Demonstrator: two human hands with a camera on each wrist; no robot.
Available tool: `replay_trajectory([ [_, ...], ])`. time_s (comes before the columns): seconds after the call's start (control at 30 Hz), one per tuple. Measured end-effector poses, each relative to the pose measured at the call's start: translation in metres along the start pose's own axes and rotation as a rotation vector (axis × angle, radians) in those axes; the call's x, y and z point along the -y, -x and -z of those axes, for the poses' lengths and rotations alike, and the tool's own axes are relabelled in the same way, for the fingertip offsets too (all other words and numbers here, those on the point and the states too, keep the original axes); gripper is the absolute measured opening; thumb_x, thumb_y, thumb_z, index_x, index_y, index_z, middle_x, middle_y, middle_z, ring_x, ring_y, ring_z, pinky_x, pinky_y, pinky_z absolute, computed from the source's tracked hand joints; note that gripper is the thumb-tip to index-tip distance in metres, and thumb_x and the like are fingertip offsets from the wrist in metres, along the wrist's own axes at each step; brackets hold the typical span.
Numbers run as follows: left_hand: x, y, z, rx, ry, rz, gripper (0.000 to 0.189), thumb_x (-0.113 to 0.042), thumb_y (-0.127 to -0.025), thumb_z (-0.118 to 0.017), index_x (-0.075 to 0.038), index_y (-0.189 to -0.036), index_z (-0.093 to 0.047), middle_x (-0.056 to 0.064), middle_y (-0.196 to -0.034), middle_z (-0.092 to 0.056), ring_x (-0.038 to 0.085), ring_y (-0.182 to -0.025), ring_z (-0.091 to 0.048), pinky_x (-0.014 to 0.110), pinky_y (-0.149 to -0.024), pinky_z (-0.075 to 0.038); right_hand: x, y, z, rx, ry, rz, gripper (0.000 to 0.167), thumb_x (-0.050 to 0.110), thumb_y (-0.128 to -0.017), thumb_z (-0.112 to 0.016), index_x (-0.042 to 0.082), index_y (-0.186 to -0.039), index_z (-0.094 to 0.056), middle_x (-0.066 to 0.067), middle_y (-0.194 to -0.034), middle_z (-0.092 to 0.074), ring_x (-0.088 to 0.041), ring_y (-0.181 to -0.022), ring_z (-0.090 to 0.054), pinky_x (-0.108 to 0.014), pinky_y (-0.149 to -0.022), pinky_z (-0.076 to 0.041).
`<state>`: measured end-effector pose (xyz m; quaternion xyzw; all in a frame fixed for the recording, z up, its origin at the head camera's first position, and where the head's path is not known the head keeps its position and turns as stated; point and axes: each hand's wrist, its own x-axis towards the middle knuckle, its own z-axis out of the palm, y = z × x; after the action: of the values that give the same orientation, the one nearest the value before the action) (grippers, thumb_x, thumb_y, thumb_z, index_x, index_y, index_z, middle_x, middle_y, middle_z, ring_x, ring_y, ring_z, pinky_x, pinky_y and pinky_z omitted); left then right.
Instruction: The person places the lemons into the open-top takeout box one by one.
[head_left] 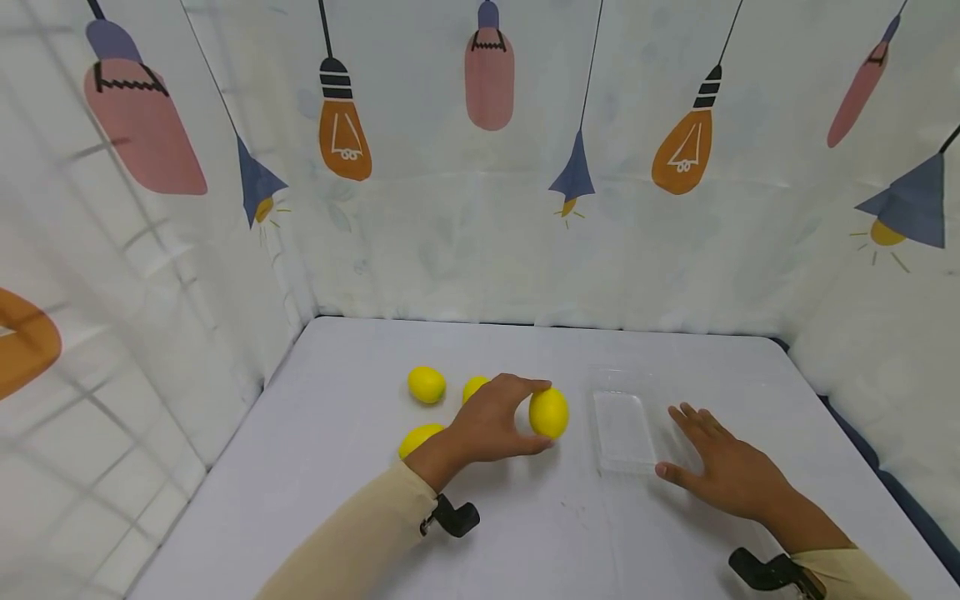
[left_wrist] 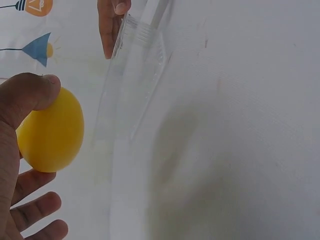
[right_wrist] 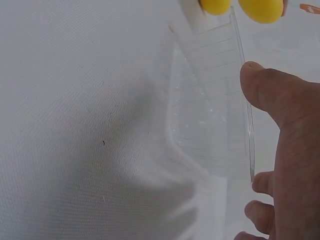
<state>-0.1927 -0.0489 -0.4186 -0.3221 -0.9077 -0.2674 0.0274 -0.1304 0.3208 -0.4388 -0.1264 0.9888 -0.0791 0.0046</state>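
Note:
Between its thumb and fingers, my left hand [head_left: 487, 421] pinches a yellow lemon [head_left: 549, 413], which hangs above the table left of a clear plastic container [head_left: 622, 425]. The left wrist view shows the lemon [left_wrist: 55, 132] with the thumb on one side and the fingers beneath. My right hand [head_left: 723, 471] is spread at the container's right side, its fingers loosely straight. In the right wrist view the thumb [right_wrist: 265, 87] lies right at the rim of the container [right_wrist: 215, 105]. No lemon shows inside the container.
Three more lemons are on the white table [head_left: 555, 533] to the left: one at the back [head_left: 426, 384], one partly behind my left hand [head_left: 474, 387], one partly behind my left wrist [head_left: 420, 438]. A lamp-patterned curtain [head_left: 450, 250] hangs behind the table and along its sides.

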Motion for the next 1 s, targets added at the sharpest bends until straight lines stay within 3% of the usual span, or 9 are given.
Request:
replay_trajectory([
  [0.67, -0.013, -0.016, -0.011, 0.047, -0.033, 0.000, 0.080, -0.059, -0.083, -0.078, -0.027, -0.152, -0.051, -0.012, -0.145, -0.056, 0.014, -0.131, -0.051, 0.034, -0.109, -0.043, 0.001, 0.000, 0.000, -0.004, 0.008, -0.001, 0.099, 0.072, -0.089, -0.061, 0.003, -0.156, -0.038, -0.027, -0.158, -0.036, -0.052, -0.141, -0.035, -0.068, -0.082, -0.053],
  [1.0, -0.020, -0.025, -0.018, 0.075, 0.003, -0.015, 0.080, -0.059, -0.084, -0.077, -0.028, -0.152, -0.050, -0.014, -0.146, -0.054, 0.012, -0.131, -0.050, 0.033, -0.110, -0.043, 0.005, -0.001, 0.001, 0.019, 0.024, -0.029, 0.103, 0.077, -0.087, -0.059, 0.003, -0.156, -0.038, -0.028, -0.158, -0.034, -0.053, -0.139, -0.037, -0.068, -0.083, -0.053],
])
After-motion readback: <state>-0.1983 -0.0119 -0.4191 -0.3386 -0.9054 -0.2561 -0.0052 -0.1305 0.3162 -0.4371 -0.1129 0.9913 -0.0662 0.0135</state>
